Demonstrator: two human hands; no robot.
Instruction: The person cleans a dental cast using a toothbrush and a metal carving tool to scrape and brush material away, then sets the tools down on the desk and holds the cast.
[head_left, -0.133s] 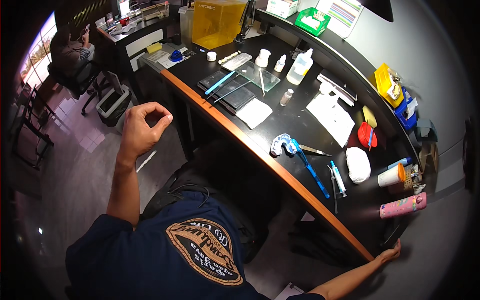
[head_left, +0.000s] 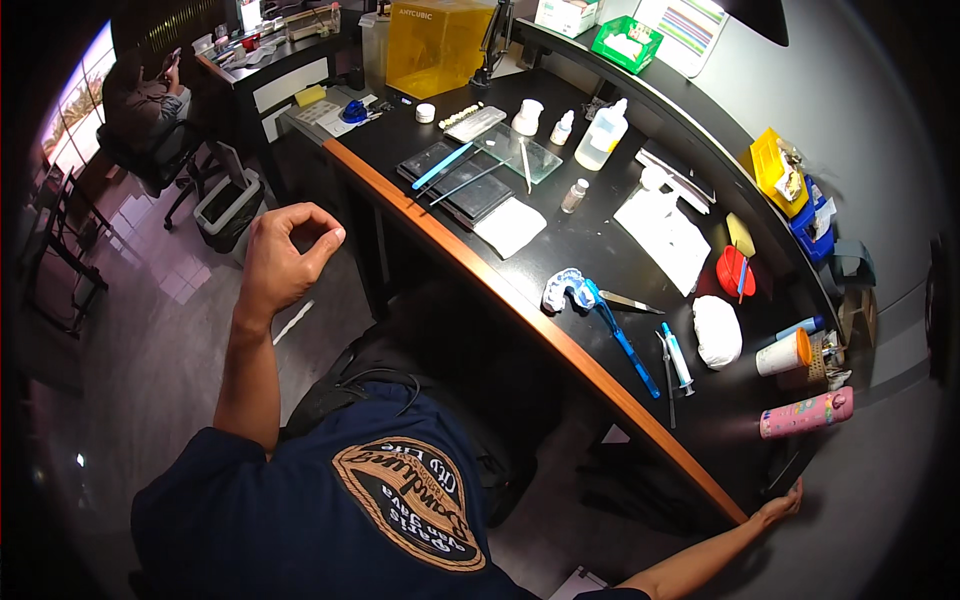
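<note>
Pressing thumb to fingertips — L hand (head_left: 275, 262); R hand (head_left: 782, 505) nr desk (head_left: 562, 236) — can't tell grip.

Paper (head_left: 662, 240), far right of left hand (head_left: 275, 262): glaring white. Window (head_left: 72, 125), upper left of hand: bright. Floor (head_left: 150, 400), lower left: dim. Margins: blackened, fisheye-bent.

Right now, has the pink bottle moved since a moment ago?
No, the pink bottle shows no visible shift in any direction, judged against the desk's wooden edge.
</note>
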